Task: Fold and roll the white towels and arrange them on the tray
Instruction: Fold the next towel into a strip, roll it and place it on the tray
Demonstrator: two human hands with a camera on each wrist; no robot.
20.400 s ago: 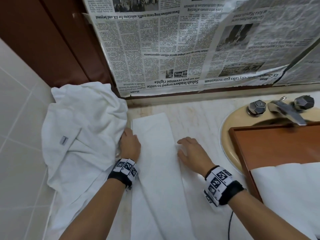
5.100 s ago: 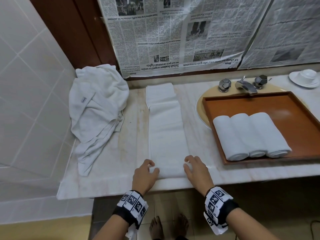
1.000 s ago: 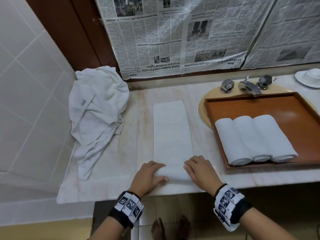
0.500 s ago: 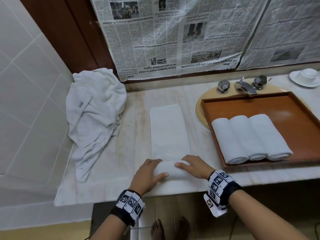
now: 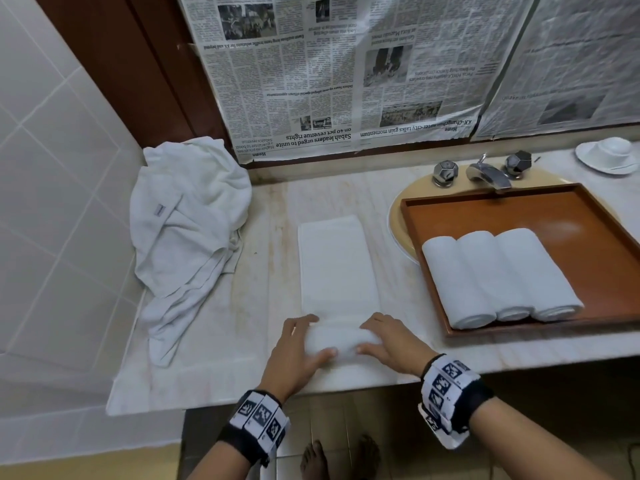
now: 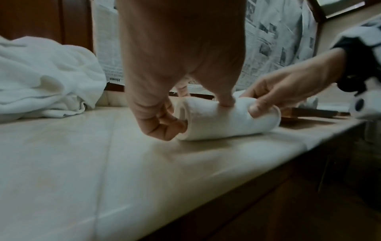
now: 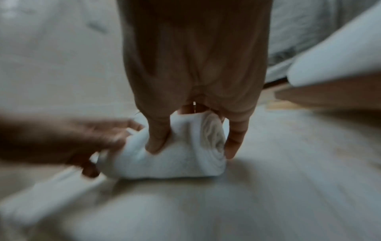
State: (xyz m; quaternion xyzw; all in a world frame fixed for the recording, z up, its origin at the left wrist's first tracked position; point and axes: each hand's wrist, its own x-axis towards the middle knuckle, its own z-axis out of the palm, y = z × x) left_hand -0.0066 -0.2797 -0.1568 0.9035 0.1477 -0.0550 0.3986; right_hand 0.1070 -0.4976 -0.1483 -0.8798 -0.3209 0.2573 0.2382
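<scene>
A white towel [image 5: 336, 268], folded into a long strip, lies on the marble counter [image 5: 214, 327], and its near end is wound into a short roll [image 5: 341, 339] [image 6: 222, 120] [image 7: 177, 156]. My left hand [image 5: 298, 348] [image 6: 164, 117] grips the roll's left end, fingers over the top and thumb at the front. At the right end my right hand [image 5: 388, 344] [image 7: 193, 138] grips it the same way. The wooden tray [image 5: 571, 216] at the right holds three rolled white towels [image 5: 498, 275] side by side.
A crumpled heap of white towels [image 5: 187, 230] lies at the counter's left end against the tiled wall. The tray rests over the sink, with the tap [image 5: 485, 173] behind it. A white cup and saucer [image 5: 609, 154] stand far right. Newspaper [image 5: 329, 71] covers the wall behind.
Over the last second the roll has grown thicker and moved away from the counter's front edge, and the flat strip beyond it is shorter. Both hands stay on the roll's ends.
</scene>
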